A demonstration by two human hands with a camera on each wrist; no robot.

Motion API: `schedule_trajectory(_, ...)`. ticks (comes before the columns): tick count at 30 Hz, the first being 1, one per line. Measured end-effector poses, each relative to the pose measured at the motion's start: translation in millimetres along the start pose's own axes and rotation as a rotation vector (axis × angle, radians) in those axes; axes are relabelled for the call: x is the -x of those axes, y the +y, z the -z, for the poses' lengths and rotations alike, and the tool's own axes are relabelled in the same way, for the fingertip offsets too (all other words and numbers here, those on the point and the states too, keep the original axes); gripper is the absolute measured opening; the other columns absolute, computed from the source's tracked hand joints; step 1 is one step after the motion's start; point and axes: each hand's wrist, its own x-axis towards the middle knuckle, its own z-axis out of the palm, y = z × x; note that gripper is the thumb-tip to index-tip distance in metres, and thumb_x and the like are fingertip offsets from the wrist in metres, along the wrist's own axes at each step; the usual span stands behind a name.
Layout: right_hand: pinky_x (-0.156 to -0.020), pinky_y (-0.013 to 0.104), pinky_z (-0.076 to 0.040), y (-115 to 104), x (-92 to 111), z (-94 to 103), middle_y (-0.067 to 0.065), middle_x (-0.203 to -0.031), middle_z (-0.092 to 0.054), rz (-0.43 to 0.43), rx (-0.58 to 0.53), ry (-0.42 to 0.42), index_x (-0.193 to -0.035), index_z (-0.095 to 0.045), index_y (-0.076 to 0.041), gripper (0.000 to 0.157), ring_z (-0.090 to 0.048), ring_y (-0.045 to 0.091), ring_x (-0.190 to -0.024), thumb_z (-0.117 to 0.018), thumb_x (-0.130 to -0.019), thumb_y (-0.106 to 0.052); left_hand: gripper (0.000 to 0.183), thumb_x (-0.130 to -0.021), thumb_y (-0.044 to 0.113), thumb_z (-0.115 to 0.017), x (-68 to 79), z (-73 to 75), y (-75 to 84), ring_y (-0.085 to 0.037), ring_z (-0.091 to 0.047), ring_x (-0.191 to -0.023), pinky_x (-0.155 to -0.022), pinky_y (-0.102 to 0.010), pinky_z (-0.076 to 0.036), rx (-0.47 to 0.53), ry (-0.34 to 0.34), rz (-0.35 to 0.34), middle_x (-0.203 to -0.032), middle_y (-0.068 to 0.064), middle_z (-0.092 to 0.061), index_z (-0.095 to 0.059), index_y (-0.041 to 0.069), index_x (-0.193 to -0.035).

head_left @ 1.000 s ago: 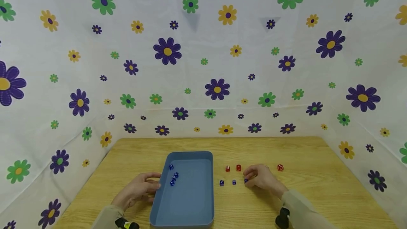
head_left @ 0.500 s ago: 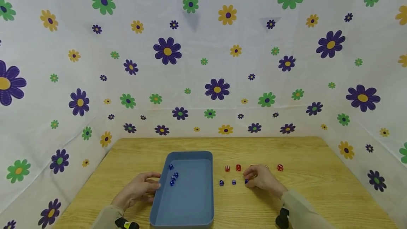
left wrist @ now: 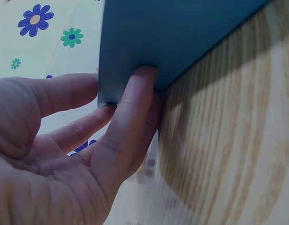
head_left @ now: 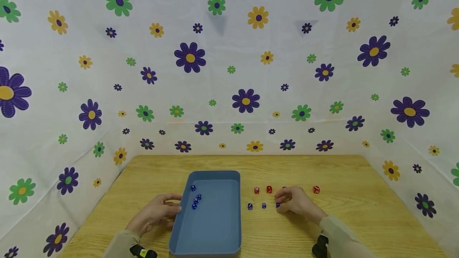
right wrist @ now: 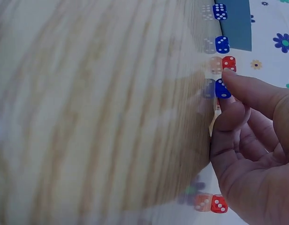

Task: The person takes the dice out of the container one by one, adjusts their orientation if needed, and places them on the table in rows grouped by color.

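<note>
My right hand [head_left: 295,201] pinches a small blue die [head_left: 277,205] between thumb and finger, down at the wooden table top; the right wrist view shows white pips on this blue die [right wrist: 222,89]. Left of it, two blue dice, one nearer [head_left: 264,206] and one farther [head_left: 250,206], stand in line with it. Behind them runs a row of red dice [head_left: 269,189], partly hidden by the right hand. My left hand [head_left: 155,212] rests its fingertips against the outer left wall of a blue-grey tray [left wrist: 130,47]. Several blue dice [head_left: 195,200] lie inside the tray, towards its left side.
The wooden table [head_left: 340,174] reaches back to a white flower-print cloth [head_left: 229,83] hanging on three sides. One red die [head_left: 316,189] sits to the right of the right hand. A dark band with a device [head_left: 320,246] circles the right wrist.
The hands, tray and dice hold almost the same places. The head view has shifted very slightly, and the pinched die shows small changes in position under the right fingers.
</note>
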Motion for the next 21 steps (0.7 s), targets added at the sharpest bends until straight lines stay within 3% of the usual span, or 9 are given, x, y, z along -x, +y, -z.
schedule_trajectory(8, -0.067, 0.029, -0.052, -1.7, -3.9, 0.7, 0.016, -0.106, -0.07, 0.011, -0.088, -0.014, -0.119, -0.064, 0.005, 0.038, -0.065, 0.016, -0.085, -0.075, -0.084, -0.005, 0.053, -0.094, 0.007, -0.063, 0.1, 1.2, -2.1, -0.026, -0.069, -0.095, -0.074, -0.043, -0.059, 0.015, -0.009, -0.001, -0.118, -0.019, -0.065, -0.043, -0.002, -0.142)
schedule_trajectory(17, -0.067, 0.03, -0.053, -26.7, -11.3, -11.4, 0.009, -0.102, -0.071, 0.005, -0.139, 0.028, -0.118, -0.066, 0.002, 0.033, -0.063, 0.015, -0.081, -0.073, -0.088, -0.012, 0.048, -0.094, 0.007, -0.063, 1.4, -1.8, -0.4, -0.023, -0.069, -0.091, -0.072, -0.041, -0.06, -0.007, 0.044, -0.001, -0.116, -0.017, -0.066, -0.047, 0.0, -0.139)
schedule_trajectory(21, -0.068, 0.03, -0.052, -38.1, -16.7, -20.4, 0.008, -0.102, -0.07, 0.013, -0.176, 0.009, -0.119, -0.065, 0.001, 0.034, -0.062, 0.016, -0.082, -0.072, -0.09, -0.014, 0.048, -0.094, 0.007, -0.063, 2.8, -0.8, -0.2, -0.024, -0.069, -0.092, -0.073, -0.041, -0.06, -0.008, 0.032, -0.007, -0.116, -0.019, -0.065, -0.046, -0.001, -0.139)
